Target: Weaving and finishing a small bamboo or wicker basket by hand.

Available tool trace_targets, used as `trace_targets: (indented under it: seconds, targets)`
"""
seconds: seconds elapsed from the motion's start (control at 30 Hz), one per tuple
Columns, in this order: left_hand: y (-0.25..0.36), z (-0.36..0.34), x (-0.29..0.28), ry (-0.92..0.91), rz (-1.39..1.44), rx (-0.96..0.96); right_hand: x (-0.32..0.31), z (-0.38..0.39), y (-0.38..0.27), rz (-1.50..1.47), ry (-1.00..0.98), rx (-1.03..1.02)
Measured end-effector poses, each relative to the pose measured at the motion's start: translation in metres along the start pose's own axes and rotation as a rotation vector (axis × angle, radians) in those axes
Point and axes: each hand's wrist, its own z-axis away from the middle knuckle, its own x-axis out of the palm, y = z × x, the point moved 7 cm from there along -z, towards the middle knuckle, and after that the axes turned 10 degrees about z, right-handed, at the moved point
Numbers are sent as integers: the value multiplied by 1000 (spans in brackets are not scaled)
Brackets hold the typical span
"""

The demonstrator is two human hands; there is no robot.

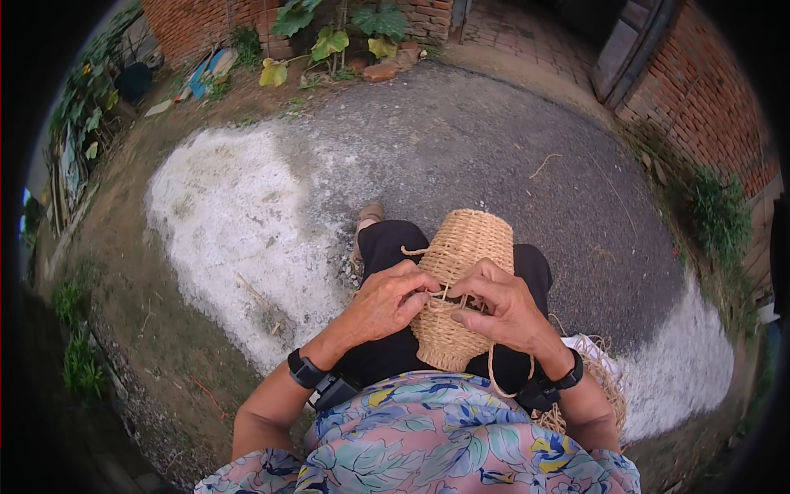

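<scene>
A woven straw basket piece (466,240) rests between my knees, with a second woven section (447,337) below it, nearer my waist, and thin straw strands across the gap. My left hand (387,300) is at the left of this gap, thumb and index finger pinched on the woven work. From the right, my right hand (504,306) grips the strands and the rim with bent fingers; the exact strand is hard to make out. A loose straw cord (492,375) dangles below it. A tangle of straw cord (605,379) lies by my right hip, over something white.
Paved ground (576,230) with white patches (226,214) surrounds me. Brick walls (699,99) and an open doorway (535,37) stand beyond. Leafy plants (362,29), blue scraps (206,74) and loose bricks (380,72) line the far edge.
</scene>
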Motion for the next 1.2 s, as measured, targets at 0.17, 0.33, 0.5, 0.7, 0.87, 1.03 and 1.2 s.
trace_targets:
  seconds: [0.17, 0.33, 0.5, 0.7, 0.87, 1.03, 1.2]
  targets:
    - [7, -11, -5, -211, -27, -17, 10, -1, -6, 359, 40, -175]
    - [7, -11, -5, -218, -39, -45, 12, 0, -17, 423, 56, -167]
    - [6, -14, -10, -142, -103, 44, 11, 2, -28, 488, 169, -289]
    - [-15, -2, -3, -252, 740, -555, 16, 1, -23, 487, 207, -284]
    - [-4, -1, 9, -180, 556, -426, 14, -3, -18, 441, 235, -190]
    - [-3, -1, 1, 53, 250, -265, 15, -4, -14, 476, 243, -183]
    - [11, -3, -2, 68, 73, -95, 15, -7, -20, 471, 256, -148]
